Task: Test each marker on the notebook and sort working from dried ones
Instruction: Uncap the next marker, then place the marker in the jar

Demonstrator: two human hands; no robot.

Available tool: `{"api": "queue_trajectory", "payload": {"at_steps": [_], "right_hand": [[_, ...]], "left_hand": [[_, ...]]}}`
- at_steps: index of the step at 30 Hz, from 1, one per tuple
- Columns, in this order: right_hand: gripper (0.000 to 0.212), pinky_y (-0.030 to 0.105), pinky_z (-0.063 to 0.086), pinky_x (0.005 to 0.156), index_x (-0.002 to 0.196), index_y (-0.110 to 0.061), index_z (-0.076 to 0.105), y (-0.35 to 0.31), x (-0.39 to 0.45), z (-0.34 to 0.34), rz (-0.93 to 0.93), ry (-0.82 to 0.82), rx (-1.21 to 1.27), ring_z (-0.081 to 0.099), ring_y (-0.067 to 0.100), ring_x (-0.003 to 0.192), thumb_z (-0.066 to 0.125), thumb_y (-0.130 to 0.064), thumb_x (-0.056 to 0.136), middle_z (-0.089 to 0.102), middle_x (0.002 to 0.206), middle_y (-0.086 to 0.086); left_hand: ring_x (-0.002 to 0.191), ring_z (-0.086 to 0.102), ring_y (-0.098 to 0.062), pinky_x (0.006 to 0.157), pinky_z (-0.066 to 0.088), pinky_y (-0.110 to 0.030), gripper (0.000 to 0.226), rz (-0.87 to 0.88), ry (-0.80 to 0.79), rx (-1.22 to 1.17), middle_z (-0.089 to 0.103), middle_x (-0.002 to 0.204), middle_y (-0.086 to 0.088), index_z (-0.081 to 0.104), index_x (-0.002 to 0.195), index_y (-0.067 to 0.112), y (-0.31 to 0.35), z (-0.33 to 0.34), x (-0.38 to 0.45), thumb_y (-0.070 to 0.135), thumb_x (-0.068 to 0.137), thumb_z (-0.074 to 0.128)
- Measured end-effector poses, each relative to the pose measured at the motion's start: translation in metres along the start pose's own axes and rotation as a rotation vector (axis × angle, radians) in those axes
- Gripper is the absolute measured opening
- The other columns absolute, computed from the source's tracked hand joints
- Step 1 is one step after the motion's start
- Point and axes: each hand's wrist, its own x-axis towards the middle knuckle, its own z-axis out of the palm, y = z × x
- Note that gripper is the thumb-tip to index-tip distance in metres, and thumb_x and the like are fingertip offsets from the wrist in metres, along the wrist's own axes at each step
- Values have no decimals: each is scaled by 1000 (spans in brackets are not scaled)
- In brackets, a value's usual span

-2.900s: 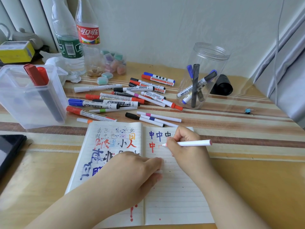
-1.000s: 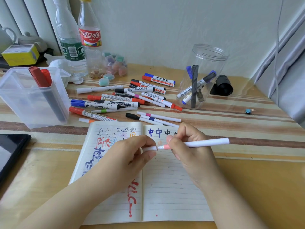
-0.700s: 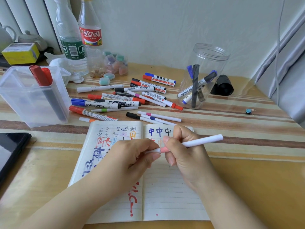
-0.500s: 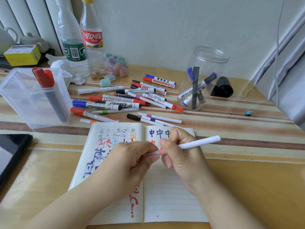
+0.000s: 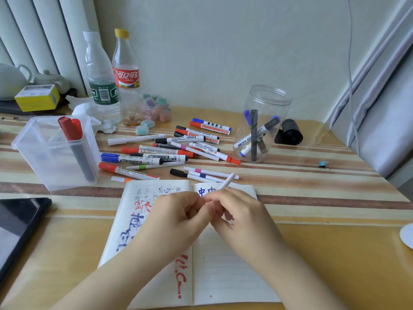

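Observation:
An open notebook (image 5: pixel 223 269) with coloured test scribbles lies at the front of the table. Above it my two hands meet. My right hand (image 5: pixel 243 215) grips a thin white marker (image 5: pixel 226 181) whose rear end points up and away. My left hand (image 5: pixel 178 218) pinches the marker's near end, which is hidden between the fingers; the cap cannot be made out. A pile of markers (image 5: pixel 169 151) lies beyond the notebook. A round clear jar (image 5: pixel 266 104) holds several markers. A square clear tub (image 5: pixel 51 162) on the left holds two red-capped ones.
Two plastic bottles (image 5: pixel 105 86) and a small jar of pastel erasers (image 5: pixel 156 108) stand at the back. A black cap-like cylinder (image 5: pixel 290 132) sits right of the jar. A dark tablet (image 5: pixel 15 227) lies at the left edge, a yellow box (image 5: pixel 38 97) at the far left.
After writing on the right page, my right hand lifted the white marker. My left hand left the page and came up to the tip end. The marker has swung from lying sideways to pointing away.

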Motion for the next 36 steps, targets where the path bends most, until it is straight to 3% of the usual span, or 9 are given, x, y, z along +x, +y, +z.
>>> {"api": "queue_trajectory", "payload": {"at_steps": [3,7,10,14,19,21,23,30,36], "right_hand": [[13,15,43,61,92,-18,65,6,5,-13,-7,75,-36,56,5,74,53,-23,88,64,82,-8],[9,11,40,60,91,-13,67,18,31,-51,83,246,-12,57,7,69,59,-16,88,64,74,-7],[11,8,39,60,90,-12,65,27,65,-94,116,409,33,58,-2,65,55,-18,93,62,67,-19],[13,29,50,71,91,-21,58,51,119,-140,165,567,11,64,18,73,49,-28,96,66,80,-2],[26,9,34,55,93,-3,61,90,153,-144,404,400,-102,51,18,66,46,-23,98,57,76,1],[31,21,31,53,91,0,63,100,155,-133,460,281,-164,44,18,64,43,-23,99,50,70,1],[36,26,23,59,92,-1,65,108,155,-120,501,165,-211,43,22,76,39,-23,100,44,72,1],[52,35,30,101,89,-13,70,114,161,-104,668,-79,-302,34,27,120,25,-37,101,39,108,10],[33,35,29,102,123,-16,59,105,143,-98,529,164,-320,34,29,123,42,-30,98,42,125,10]], "left_hand": [[47,40,-8,45,29,-15,48,64,-57,29,44,47,6,50,57,25,4,-5,5,67,78,47],[78,53,-4,60,39,-11,15,128,-153,180,57,73,15,50,75,37,6,-7,18,35,90,50],[87,51,0,63,39,-8,17,177,-197,245,54,82,22,49,81,38,9,-4,26,26,92,47],[84,53,-4,62,41,-10,16,250,-194,261,54,83,19,50,81,35,11,2,38,25,93,47],[83,54,-2,63,42,-12,15,247,-166,219,55,81,17,49,77,37,6,12,45,29,89,46],[81,53,0,62,40,-10,13,229,-177,187,55,86,21,45,72,41,3,16,43,35,83,42],[81,53,2,60,39,-9,11,210,-178,170,49,98,30,44,72,42,-1,20,41,37,81,41],[89,53,1,67,44,-12,9,194,-144,183,38,111,34,45,73,43,-10,26,37,38,81,43],[83,55,-3,63,45,-14,10,204,-122,163,56,92,19,46,74,43,-19,19,31,35,81,46]]}}
